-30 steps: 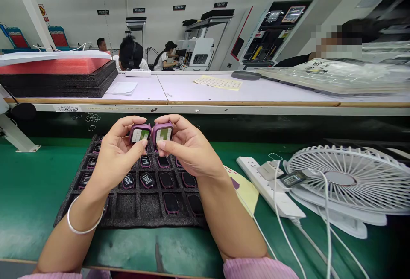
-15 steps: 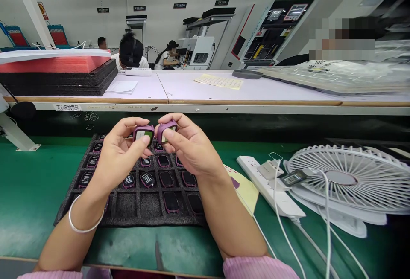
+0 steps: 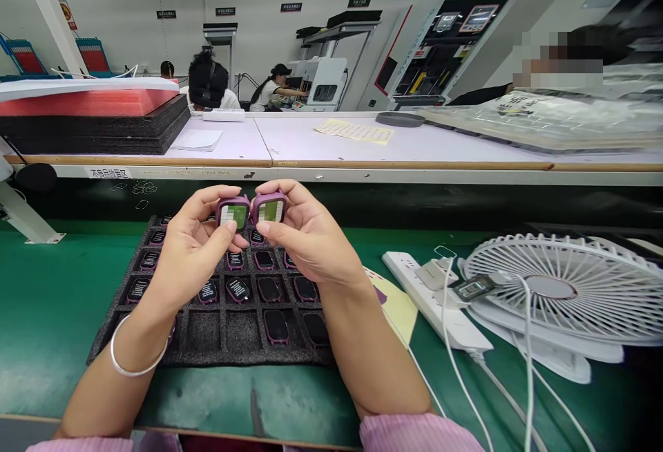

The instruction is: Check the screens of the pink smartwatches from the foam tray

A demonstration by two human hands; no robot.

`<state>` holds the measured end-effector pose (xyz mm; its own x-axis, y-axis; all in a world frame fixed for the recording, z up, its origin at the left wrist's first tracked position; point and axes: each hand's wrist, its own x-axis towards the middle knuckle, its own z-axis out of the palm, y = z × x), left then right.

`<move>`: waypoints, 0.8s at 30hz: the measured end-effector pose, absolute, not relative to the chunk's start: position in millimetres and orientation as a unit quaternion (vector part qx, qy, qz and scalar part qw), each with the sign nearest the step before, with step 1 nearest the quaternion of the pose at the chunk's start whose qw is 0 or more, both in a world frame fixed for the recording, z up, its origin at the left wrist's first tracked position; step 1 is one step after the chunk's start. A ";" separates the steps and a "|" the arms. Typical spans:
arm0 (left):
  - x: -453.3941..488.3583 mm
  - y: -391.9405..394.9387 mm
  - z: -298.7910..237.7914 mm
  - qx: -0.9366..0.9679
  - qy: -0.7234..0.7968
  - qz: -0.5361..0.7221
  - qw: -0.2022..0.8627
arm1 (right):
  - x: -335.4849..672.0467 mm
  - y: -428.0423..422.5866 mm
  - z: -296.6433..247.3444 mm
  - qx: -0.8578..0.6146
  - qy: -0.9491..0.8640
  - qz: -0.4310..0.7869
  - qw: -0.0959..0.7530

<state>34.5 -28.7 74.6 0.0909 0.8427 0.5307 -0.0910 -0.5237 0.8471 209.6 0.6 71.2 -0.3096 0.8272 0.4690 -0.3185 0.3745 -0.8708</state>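
Observation:
My left hand grips a small purple square device whose lit screen shows a white and green grid. My right hand holds a second purple device of the same kind, side by side with the first, both screens facing me. Both are raised above a black foam tray on the green mat. The tray's pockets hold several more purple-rimmed devices with dark screens. A silver bangle circles my left wrist.
A white power strip with cables and a white fan lie on the mat to the right. A yellow paper lies beside the tray. Behind runs a white shelf with stacked foam trays. Other people sit at machines beyond.
The right-hand device, tilted away half a second ago, has turned back so that its screen faces me. Both hands sit slightly higher than a second ago.

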 end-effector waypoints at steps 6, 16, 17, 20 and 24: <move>35.8 -29.3 75.8 0.633 0.295 0.598 0.393 | 209.8 0.7 72.9 -0.206 -0.625 0.507 0.557; 36.8 -31.6 77.0 0.616 0.304 0.594 0.419 | 207.8 0.7 73.2 -0.215 -0.604 0.518 0.567; 36.6 -31.7 76.9 0.616 0.305 0.592 0.420 | 207.9 1.0 73.0 -0.215 -0.601 0.522 0.566; 35.9 -31.6 76.8 0.615 0.307 0.589 0.426 | 208.3 1.5 72.6 -0.213 -0.594 0.528 0.568; 35.2 -31.1 76.6 0.611 0.306 0.589 0.432 | 208.5 1.4 72.7 -0.216 -0.582 0.538 0.570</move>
